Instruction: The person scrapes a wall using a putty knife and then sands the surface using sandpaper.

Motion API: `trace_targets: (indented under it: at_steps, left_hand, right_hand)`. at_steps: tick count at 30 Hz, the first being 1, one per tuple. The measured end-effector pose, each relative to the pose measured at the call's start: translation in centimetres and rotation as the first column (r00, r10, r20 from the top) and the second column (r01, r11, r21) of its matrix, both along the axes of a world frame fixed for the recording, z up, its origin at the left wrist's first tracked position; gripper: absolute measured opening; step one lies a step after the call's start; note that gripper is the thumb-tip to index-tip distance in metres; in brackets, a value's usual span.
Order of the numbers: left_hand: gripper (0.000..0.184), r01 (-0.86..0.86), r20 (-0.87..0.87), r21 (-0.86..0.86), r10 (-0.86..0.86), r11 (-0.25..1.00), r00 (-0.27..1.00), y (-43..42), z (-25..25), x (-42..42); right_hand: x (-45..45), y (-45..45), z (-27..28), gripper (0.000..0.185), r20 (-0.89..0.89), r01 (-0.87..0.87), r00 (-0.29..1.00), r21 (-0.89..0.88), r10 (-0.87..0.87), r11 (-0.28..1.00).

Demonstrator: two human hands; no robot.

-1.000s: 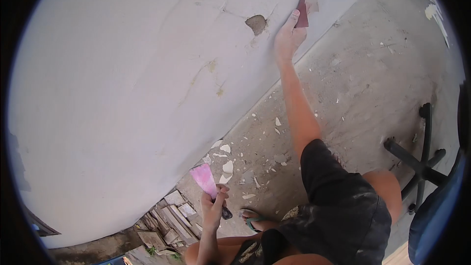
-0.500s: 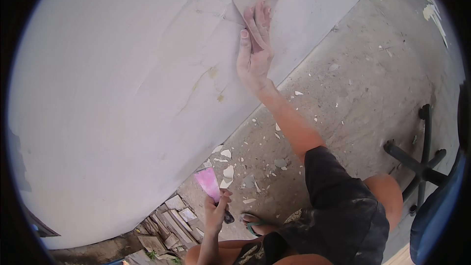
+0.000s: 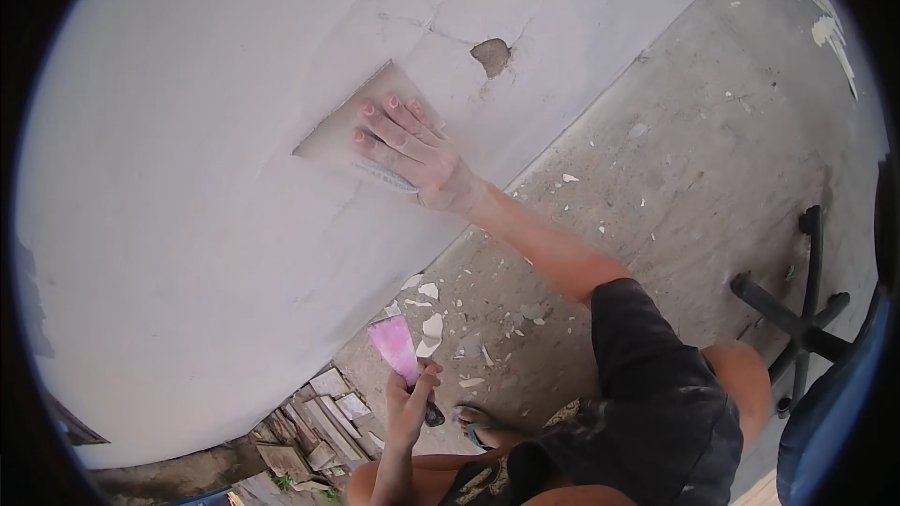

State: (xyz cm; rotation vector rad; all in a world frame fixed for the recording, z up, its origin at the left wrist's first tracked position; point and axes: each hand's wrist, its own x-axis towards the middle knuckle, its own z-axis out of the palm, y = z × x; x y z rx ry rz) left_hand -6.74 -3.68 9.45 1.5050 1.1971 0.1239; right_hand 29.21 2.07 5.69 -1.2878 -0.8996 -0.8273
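My right hand (image 3: pixel 408 145) lies on a sheet of sandpaper (image 3: pixel 339 129), holding it against the white wall (image 3: pixel 187 225). Its fingers are spread over the sheet, and dust coats the skin. The thumb is hidden. Along the sheet's lower edge, which curls up, some print shows. Lower down, my left hand (image 3: pixel 410 403) is closed around the dark handle of a putty knife (image 3: pixel 394 347) with a pink blade pointing up and away from me. The blade is apart from the wall's surface or just in front of its foot; I cannot tell which.
A chipped hole (image 3: pixel 491 57) and thin cracks mark the wall. Paint flakes (image 3: pixel 432 328) litter the concrete floor (image 3: pixel 675 169). Broken boards or tiles (image 3: pixel 323 426) lie piled at the wall's foot. A black wheeled chair base (image 3: pixel 802 323) stands at right.
My right hand and the sandpaper have moved down and left across the wall, uncovering the chipped hole. The fingers have spread and the sheet has turned. My left hand has barely moved.
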Motion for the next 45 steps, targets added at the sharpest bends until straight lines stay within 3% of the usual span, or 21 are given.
trace_targets:
  at_steps: [2, 4, 7, 9, 12, 15, 18, 21, 24, 27, 31, 33, 36, 38, 40, 43, 45]
  left_hand:
    - [0.018, -0.007, -0.008, 0.024, 0.007, 1.000, 1.000, -0.3, 0.7, -0.5]
    - [0.018, -0.001, 0.012, 0.034, 0.001, 0.999, 1.000, -0.4, 0.8, -0.8]
    - [0.017, -0.043, 0.026, 0.014, 0.043, 0.999, 0.999, -0.1, 0.2, -1.0]
    - [0.017, -0.035, 0.030, -0.004, 0.035, 0.999, 0.999, -0.1, -0.3, -1.1]
    - [0.017, -0.037, 0.046, 0.014, 0.037, 0.999, 0.998, 0.2, 0.5, -0.7]
    - [0.017, -0.018, 0.034, 0.027, 0.017, 0.999, 0.999, 0.1, 1.3, -1.3]
    - [0.018, -0.044, 0.020, 0.015, 0.044, 0.999, 0.999, 0.3, 0.6, -1.9]
    - [0.018, -0.058, 0.016, 0.018, 0.058, 0.998, 0.998, 0.6, -0.2, -1.8]
    - [0.018, -0.052, 0.035, 0.039, 0.050, 0.998, 0.998, 1.1, 0.0, -1.4]
    - [0.017, -0.031, 0.023, 0.019, 0.030, 0.999, 0.999, 0.9, -0.5, -1.9]
    - [0.017, -0.080, 0.058, -0.033, 0.081, 0.996, 0.995, 0.9, -1.9, -2.8]
    - [0.020, -0.084, 0.119, -0.043, 0.088, 0.996, 0.989, 0.9, -2.3, -2.4]
    - [0.038, -0.064, 0.140, 0.023, 0.060, 0.998, 0.988, 1.7, -1.7, -2.0]
    - [0.048, -0.057, 0.168, 0.022, 0.052, 0.998, 0.984, 0.9, -1.0, -1.8]
    - [0.066, -0.042, 0.123, -0.044, 0.047, 0.998, 0.991, 1.0, -1.7, -2.3]
    - [0.074, -0.031, 0.048, -0.110, 0.037, 0.993, 0.998, 0.4, -2.3, -3.1]
    - [0.075, -0.001, 0.033, -0.105, 0.004, 0.994, 0.999, 0.7, -2.8, -2.5]
  right_hand:
    - [-0.6, -0.3, -0.9, 0.036, 0.161, -0.034, 0.985, -0.134, 0.056, 0.990]
    - [5.1, -1.0, 0.4, 0.036, -0.110, 0.104, 0.990, 0.120, -0.091, 0.987]
    - [4.3, -0.4, 2.7, 0.036, -0.413, 0.119, 0.911, 0.292, 0.013, 0.949]
    - [-1.4, 2.2, 0.3, 0.036, -0.277, 0.057, 0.961, 0.261, 0.018, 0.964]
    - [-5.6, 2.6, -3.2, 0.036, -0.162, -0.039, 0.986, 0.031, 0.044, 0.999]
    - [1.0, 1.5, 2.9, 0.037, -0.300, 0.111, 0.954, 0.254, -0.030, 0.961]
    - [3.3, 0.9, 4.8, 0.040, -0.321, 0.253, 0.929, 0.192, -0.183, 0.948]
    - [-4.9, 2.8, -0.7, 0.036, -0.389, 0.149, 0.917, 0.128, -0.089, 0.981]
    - [-5.8, 2.7, -2.8, 0.036, -0.259, 0.110, 0.962, 0.058, -0.092, 0.992]
    - [-0.8, 1.2, 2.2, 0.038, -0.220, 0.142, 0.970, 0.149, -0.107, 0.979]
    - [0.1, 0.2, 3.5, 0.039, -0.263, 0.101, 0.962, 0.074, -0.078, 0.992]
    - [-6.0, 2.0, 0.0, 0.037, -0.318, 0.056, 0.948, 0.163, -0.001, 0.985]
    - [-8.3, 2.7, -3.6, 0.034, -0.235, 0.049, 0.971, 0.017, -0.044, 0.999]
    - [-3.9, 1.8, 1.7, 0.031, -0.247, 0.121, 0.966, 0.167, -0.078, 0.978]
    - [1.5, 0.2, 5.6, 0.032, -0.234, 0.171, 0.964, 0.178, -0.127, 0.969]
    - [1.1, -0.1, 6.1, 0.030, -0.292, 0.183, 0.948, 0.177, -0.126, 0.967]
    - [-5.1, 1.5, 1.6, 0.031, -0.347, 0.071, 0.938, 0.216, 0.009, 0.974]
